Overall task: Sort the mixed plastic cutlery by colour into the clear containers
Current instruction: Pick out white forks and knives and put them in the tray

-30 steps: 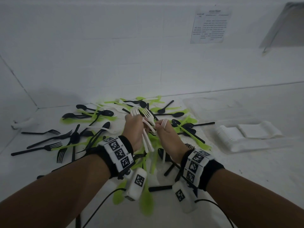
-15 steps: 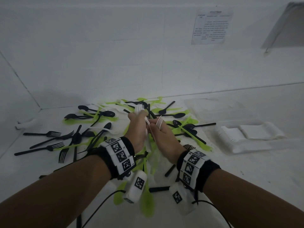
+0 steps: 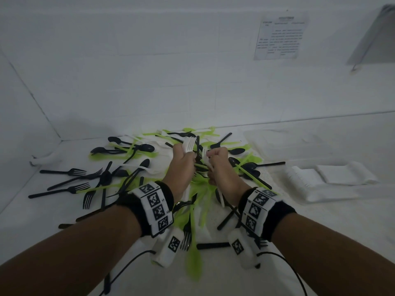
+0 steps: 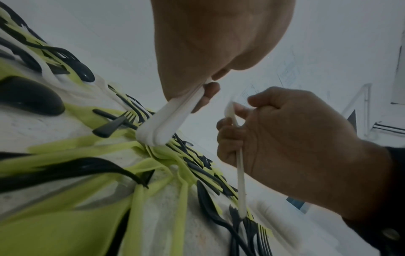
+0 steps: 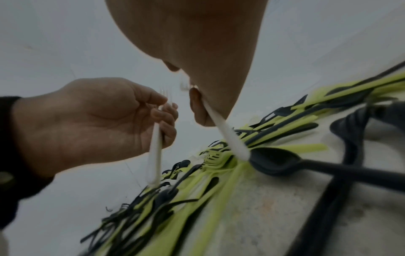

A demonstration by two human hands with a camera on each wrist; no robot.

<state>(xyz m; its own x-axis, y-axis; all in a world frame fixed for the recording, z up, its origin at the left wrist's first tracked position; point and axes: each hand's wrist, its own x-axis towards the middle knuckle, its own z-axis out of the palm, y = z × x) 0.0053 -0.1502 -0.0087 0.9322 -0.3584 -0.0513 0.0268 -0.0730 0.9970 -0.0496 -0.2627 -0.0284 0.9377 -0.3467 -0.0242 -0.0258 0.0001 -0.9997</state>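
Note:
Black, lime-green and white plastic cutlery lies mixed in a pile (image 3: 132, 167) on the white table. My left hand (image 3: 182, 159) hovers over the pile's middle and grips a tight bundle of white forks (image 3: 189, 144), tines up. In the left wrist view the bundle's handles (image 4: 168, 119) stick out below the left hand (image 4: 208, 52). Just to its right, my right hand (image 3: 218, 161) grips a single white fork (image 3: 221, 197) whose handle points down. The right wrist view shows that fork's handle (image 5: 228, 135) and the left hand (image 5: 98, 121).
A clear container (image 3: 342, 193) at the right holds stacked white cutlery (image 3: 303, 176). Another clear container (image 3: 277, 144) stands behind it near the wall. White walls close the back and left. Green spoons and black forks lie under both wrists.
Both hands have moved a little farther out over the pile. The splayed white forks in the left hand have been gathered into a tight bundle. The right hand keeps its fork.

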